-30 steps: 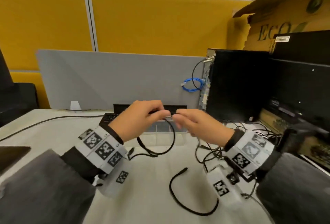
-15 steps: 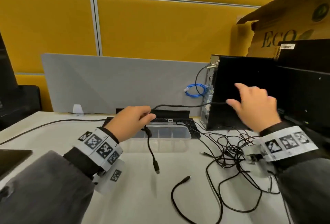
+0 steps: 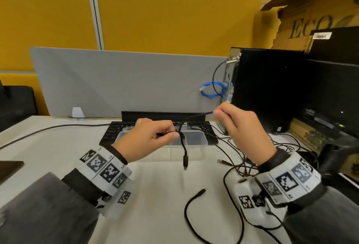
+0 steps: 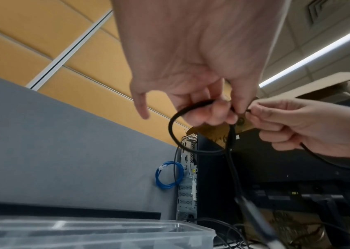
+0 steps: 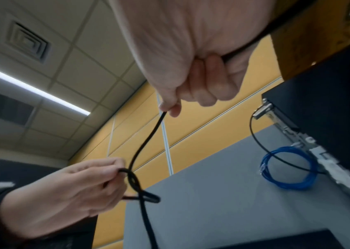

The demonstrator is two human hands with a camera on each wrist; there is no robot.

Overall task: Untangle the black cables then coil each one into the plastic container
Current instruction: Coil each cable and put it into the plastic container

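I hold one black cable in the air between both hands. My left hand pinches a small loop of it, and the plug end hangs below. My right hand pinches the same cable a short way to the right, its other fingers curled. The clear plastic container, divided into compartments, sits just behind and below the hands. A tangle of black cables lies on the table under my right wrist. A loose black cable curves across the near table.
A black keyboard lies behind the container, in front of a grey divider. A black computer tower with a blue cable coil stands at the right, under a cardboard box. A long black cord crosses the table's left.
My right hand has come back left and down from the computer tower toward my left hand. The stretched cable between them has slackened into a curve. The left hand stays put.
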